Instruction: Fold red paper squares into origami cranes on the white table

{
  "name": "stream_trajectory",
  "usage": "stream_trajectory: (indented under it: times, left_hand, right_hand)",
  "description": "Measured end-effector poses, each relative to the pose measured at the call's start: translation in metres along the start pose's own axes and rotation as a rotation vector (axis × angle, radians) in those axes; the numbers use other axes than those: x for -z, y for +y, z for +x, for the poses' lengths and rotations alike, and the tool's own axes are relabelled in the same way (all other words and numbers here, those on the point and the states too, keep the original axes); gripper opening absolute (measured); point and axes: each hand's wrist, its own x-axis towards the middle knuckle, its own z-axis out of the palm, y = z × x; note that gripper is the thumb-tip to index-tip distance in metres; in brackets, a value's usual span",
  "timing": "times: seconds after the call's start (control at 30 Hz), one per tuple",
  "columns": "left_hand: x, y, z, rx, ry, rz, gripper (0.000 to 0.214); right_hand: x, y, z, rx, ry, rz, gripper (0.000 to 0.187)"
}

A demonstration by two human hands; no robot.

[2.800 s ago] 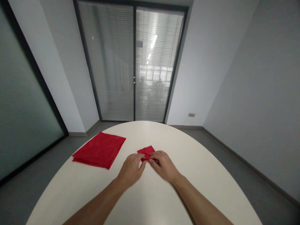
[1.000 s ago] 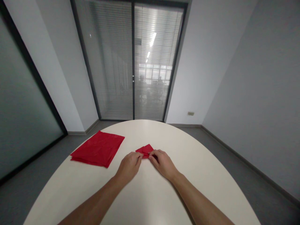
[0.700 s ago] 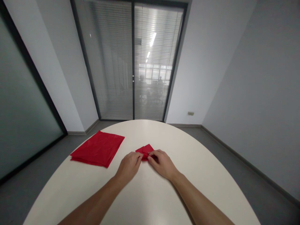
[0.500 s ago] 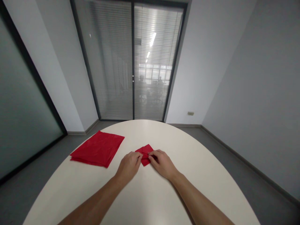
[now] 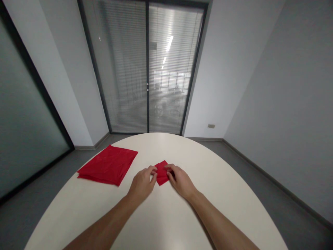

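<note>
A small folded red sheet (image 5: 162, 174), thin paper or cloth by its look, lies on the table between my hands. At its left edge, the thumb and fingers of my left hand (image 5: 142, 181) are closed on it. My right hand (image 5: 181, 180) grips its right edge with thumb and forefinger. Crossing folds show on the sheet's upper face, while its side corners are hidden by my fingertips. Farther left lies a stack of larger red sheets (image 5: 109, 165), apart from both hands.
The round white table (image 5: 161, 218) curves away on both sides. Beyond its far edge stand glass panels with blinds (image 5: 125, 86) in dark frames. A wall outlet (image 5: 211, 126) sits low on the grey wall at right.
My fingertips have drawn slightly apart toward the sheet's side edges, so more of its middle shows. The larger stack lies as before.
</note>
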Motion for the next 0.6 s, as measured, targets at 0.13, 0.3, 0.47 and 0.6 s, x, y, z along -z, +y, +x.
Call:
stream_trajectory:
  times: [0.13, 0.3, 0.47, 0.6]
  left_hand:
    - [-0.001, 0.000, -0.001, -0.044, 0.019, -0.029, 0.025]
    - [0.001, 0.000, -0.001, -0.158, 0.020, 0.008, 0.042]
    - [-0.004, -0.007, -0.001, -0.272, -0.020, 0.103, 0.047]
    - [-0.009, -0.014, 0.000, -0.348, -0.095, 0.165, 0.052]
  right_hand:
    - [0.001, -0.001, 0.001, 0.014, 0.006, 0.012, 0.031]
    - [0.002, -0.002, 0.003, 0.073, 0.011, 0.008, 0.033]
    - [0.004, -0.004, 0.004, 0.073, -0.015, -0.009, 0.038]
    - [0.002, -0.004, 0.004, 0.088, -0.040, -0.036, 0.039]
